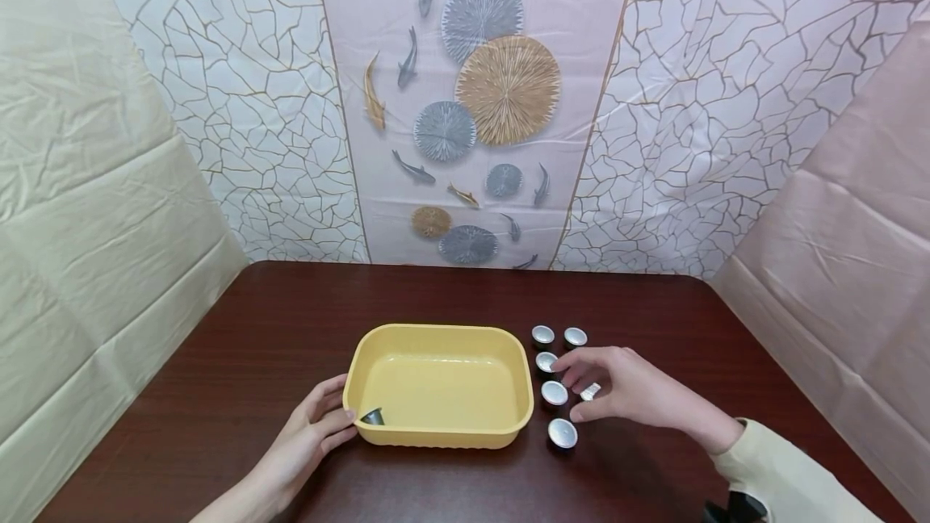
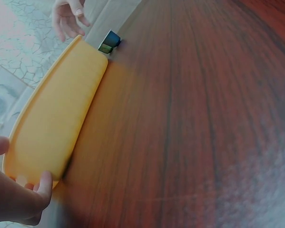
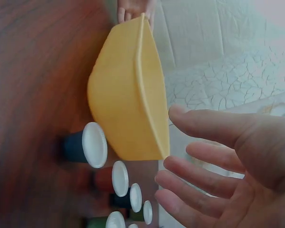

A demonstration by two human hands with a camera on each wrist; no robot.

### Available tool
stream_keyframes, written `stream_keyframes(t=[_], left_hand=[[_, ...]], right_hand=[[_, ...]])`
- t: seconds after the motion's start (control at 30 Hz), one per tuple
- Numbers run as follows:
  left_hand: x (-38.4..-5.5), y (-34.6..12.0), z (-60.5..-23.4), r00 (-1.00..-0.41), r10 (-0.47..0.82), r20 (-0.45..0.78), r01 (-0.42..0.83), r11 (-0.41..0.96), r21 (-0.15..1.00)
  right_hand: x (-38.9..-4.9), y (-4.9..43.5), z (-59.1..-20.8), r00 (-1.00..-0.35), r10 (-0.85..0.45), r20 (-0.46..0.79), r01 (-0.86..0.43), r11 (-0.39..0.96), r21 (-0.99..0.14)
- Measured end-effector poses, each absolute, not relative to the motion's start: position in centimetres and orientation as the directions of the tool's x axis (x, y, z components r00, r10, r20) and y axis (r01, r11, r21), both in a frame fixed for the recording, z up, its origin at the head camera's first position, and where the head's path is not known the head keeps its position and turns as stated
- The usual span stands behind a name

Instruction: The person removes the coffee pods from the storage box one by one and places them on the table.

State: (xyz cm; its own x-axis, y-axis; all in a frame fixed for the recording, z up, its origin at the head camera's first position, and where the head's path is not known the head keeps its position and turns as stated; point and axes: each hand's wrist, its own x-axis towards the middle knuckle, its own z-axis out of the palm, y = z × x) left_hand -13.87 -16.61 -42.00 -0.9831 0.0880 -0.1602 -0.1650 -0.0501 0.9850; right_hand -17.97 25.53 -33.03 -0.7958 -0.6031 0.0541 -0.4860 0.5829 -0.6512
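A yellow rectangular tub [image 1: 465, 439] stands on the table. My left hand [image 1: 308, 434] holds its left end, thumb at the rim and fingers against the outer wall, as the left wrist view shows. Inside, a dark coffee capsule [image 1: 374, 417] lies tilted in the near left corner. Several more capsules with pale lids stand right of the tub, among them a near one [image 1: 563, 433] and one behind it [image 1: 555, 393]. Over this group hovers my right hand [image 1: 617, 386], fingers apart and holding nothing; it partly covers one capsule [image 1: 590, 391].
The dark brown wooden table [image 1: 291, 305] has rounded far corners. Patterned cloth [image 1: 450, 184] hangs behind it, and plain cloth walls [image 1: 835, 200] flank both sides. In the right wrist view, capsule bodies [image 3: 74, 146] differ in colour under their lids.
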Motion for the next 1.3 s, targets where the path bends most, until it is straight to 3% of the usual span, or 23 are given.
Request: stream_keyframes(t=[0.67, 1.0, 1.3], left_hand=[[-14.0, -16.8, -41.9, -0.979, 0.093, -0.181, -0.185, -0.037, 0.982], [-14.0, -16.7, -41.9, -0.981, 0.087, -0.172, -0.176, -0.047, 0.983], [-13.9, -16.8, -41.9, -0.981, 0.091, -0.169, -0.175, -0.056, 0.983]], right_hand=[[-22.3, 20.0, -30.2, -0.71, -0.704, 0.029, -0.6, 0.582, -0.549], [-24.9, 16.6, -29.3, -0.606, -0.796, 0.014, -0.697, 0.522, -0.492], [-27.4, 13.2, -30.0, -0.479, -0.877, 0.027, -0.737, 0.385, -0.556]])
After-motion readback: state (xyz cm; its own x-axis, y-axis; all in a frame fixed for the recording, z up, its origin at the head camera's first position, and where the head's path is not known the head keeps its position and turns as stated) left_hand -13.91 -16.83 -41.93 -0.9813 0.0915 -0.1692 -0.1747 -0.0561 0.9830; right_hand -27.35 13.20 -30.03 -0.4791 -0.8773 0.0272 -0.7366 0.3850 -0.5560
